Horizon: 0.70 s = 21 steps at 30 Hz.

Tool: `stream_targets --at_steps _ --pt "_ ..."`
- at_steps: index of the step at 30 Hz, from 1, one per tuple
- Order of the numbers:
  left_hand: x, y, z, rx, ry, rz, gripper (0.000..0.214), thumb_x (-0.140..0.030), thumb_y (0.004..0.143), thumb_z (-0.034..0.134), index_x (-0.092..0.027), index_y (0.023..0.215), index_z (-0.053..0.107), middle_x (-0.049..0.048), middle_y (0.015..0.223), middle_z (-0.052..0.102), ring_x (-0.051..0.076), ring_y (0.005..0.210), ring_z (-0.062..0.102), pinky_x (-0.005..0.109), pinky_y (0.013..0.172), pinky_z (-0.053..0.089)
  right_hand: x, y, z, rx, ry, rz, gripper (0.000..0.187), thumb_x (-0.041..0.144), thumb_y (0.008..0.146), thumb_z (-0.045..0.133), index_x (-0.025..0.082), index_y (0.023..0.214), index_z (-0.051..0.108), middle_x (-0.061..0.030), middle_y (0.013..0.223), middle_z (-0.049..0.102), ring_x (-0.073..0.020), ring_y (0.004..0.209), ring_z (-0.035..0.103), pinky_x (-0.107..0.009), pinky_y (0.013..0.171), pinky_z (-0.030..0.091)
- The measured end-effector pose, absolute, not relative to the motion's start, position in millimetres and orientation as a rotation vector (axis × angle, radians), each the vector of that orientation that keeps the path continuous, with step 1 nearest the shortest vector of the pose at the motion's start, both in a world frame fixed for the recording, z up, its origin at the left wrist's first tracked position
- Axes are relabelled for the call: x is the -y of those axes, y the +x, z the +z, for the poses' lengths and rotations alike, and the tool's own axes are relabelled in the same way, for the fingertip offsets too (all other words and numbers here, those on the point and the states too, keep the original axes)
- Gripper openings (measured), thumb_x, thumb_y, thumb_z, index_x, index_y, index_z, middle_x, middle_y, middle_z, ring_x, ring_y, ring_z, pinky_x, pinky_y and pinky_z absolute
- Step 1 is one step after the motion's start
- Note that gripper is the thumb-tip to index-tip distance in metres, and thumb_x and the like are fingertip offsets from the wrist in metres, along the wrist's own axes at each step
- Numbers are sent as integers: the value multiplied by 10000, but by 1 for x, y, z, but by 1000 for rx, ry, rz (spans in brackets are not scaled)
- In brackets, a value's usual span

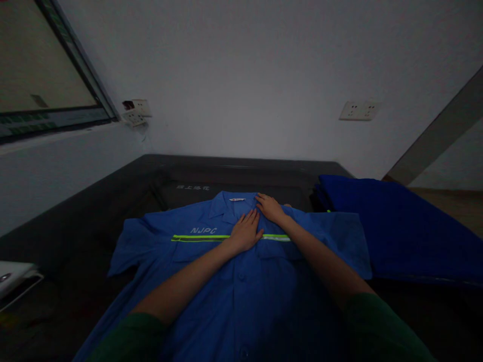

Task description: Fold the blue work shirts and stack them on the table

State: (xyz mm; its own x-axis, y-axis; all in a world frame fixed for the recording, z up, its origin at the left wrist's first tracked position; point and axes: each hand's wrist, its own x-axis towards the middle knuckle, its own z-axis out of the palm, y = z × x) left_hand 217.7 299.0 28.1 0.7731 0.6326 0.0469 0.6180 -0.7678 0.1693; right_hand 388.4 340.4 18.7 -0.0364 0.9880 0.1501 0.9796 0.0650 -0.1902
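A blue short-sleeved work shirt (211, 274) lies spread out front side up, its collar toward the wall. It has a yellow-green reflective stripe across the chest, white letters "NJPC" on one side and buttons down the middle. My left hand (246, 232) rests flat on the upper chest beside the front opening, fingers stretched out. Just above and to the right, my right hand (270, 207) lies on the shirt by the right side of the collar, its fingers extended. Neither hand is visibly gripping the cloth.
A dark padded surface (241, 171) with a raised edge carries the shirt. Dark blue folded cloth (407, 231) is stacked at the right. A white device (17, 281) sits at the left edge. Wall sockets (359, 111) are behind, and a window (45, 65) is at upper left.
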Motion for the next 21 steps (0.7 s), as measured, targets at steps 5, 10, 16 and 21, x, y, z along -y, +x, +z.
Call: stream_targets --at_steps 5,10,16,21 --pt "-313 221 34 -925 2726 139 635 -423 950 370 -37 1453 328 197 1531 280 269 1434 244 444 1167 235 -344 395 11 2067 -2026 76 471 279 965 404 168 1421 436 -75 1508 374 -274 1386 333 -491 1120 287" --pt "-369 184 48 -1005 2726 436 434 -289 970 318 -181 1349 499 102 1471 438 210 1389 356 442 1157 252 -339 402 23 2001 -2010 78 498 277 967 371 110 1435 409 -118 1500 377 -225 1396 325 -402 1138 285" --pt "-418 115 28 -1426 2709 332 522 -307 936 408 -116 1421 402 170 1516 340 294 1417 284 474 1138 268 -312 384 23 1941 -2012 95 545 338 972 343 157 1485 317 -99 1543 295 -248 1422 265 -502 1142 241" --pt "-414 112 6 -1382 2711 214 605 -497 963 311 -231 1504 258 100 1580 198 284 1443 210 468 1149 230 -312 377 13 2048 -2116 132 578 472 975 317 225 1496 290 -51 1568 235 -283 1441 201 -579 1144 140"
